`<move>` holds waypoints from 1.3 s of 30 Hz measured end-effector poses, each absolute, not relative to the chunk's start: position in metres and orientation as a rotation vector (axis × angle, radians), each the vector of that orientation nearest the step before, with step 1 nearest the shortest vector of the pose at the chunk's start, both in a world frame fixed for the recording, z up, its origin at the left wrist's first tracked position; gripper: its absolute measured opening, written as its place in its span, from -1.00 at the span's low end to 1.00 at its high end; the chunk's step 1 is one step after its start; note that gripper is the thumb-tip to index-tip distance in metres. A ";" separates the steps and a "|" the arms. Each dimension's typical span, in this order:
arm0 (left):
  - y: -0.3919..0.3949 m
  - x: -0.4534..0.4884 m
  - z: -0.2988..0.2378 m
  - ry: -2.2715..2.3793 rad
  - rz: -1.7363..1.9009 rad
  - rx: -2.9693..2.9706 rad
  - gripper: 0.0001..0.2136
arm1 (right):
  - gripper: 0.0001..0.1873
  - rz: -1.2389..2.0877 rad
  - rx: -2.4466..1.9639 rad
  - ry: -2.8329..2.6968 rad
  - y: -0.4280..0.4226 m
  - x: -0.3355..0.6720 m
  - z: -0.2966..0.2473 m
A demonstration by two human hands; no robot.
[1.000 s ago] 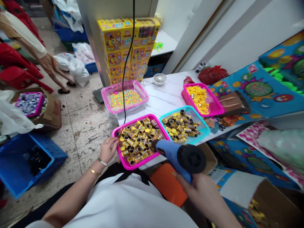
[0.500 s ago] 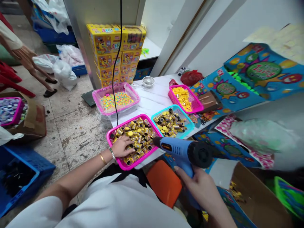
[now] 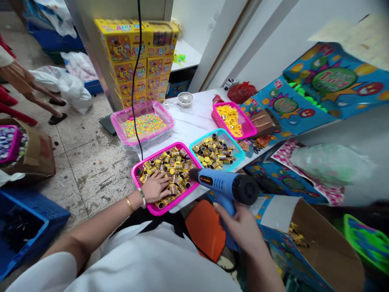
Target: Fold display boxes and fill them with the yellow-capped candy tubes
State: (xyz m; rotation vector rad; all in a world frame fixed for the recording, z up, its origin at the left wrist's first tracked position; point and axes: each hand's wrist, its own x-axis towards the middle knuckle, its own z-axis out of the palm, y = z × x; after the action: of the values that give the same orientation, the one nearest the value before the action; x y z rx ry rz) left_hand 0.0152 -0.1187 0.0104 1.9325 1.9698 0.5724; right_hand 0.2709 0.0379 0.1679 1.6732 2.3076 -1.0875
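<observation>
My left hand [image 3: 156,187] lies with fingers spread on small yellow-and-black capped tubes [image 3: 174,167] that fill a pink basket [image 3: 194,190]. In my right hand [image 3: 240,223] is a blue heat gun [image 3: 217,180], gripped by its handle. Its black nozzle points left, over the right rim of the pink basket and close to the tubes. A turquoise basket [image 3: 240,160] with more of these tubes touches the pink one behind the nozzle.
On the white table [image 3: 194,117] stand a pink tray [image 3: 165,109] of coloured beads, a small fan [image 3: 185,99] and a pink basket [image 3: 251,127] of yellow pieces. A black cable [image 3: 135,81] hangs in front. An orange stool [image 3: 205,229] and an open carton [image 3: 328,243] are below.
My left hand has flattened and its fingers have spread over the tubes. The heat gun has shifted slightly left relative to the baskets. The whole view has moved a little.
</observation>
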 end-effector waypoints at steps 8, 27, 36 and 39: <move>-0.056 0.049 0.008 2.156 0.565 1.761 -0.33 | -0.58 -0.885 1.379 2.458 0.073 0.235 0.171; -0.065 0.112 0.023 2.305 0.492 1.586 -0.37 | -0.49 -0.588 0.767 2.716 0.187 0.164 0.142; -0.050 0.048 0.009 2.849 0.531 0.968 -0.46 | -0.61 -1.012 0.705 2.449 0.171 0.250 0.175; -0.067 0.052 0.012 2.827 0.583 1.081 -0.51 | -0.60 -0.901 0.786 2.499 0.152 0.249 0.172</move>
State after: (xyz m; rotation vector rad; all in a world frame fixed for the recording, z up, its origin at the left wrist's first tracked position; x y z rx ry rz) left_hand 0.0518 -0.0675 0.0123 1.0811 2.8272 0.5830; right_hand 0.2495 0.1521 0.1724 0.7863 2.4989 -0.9013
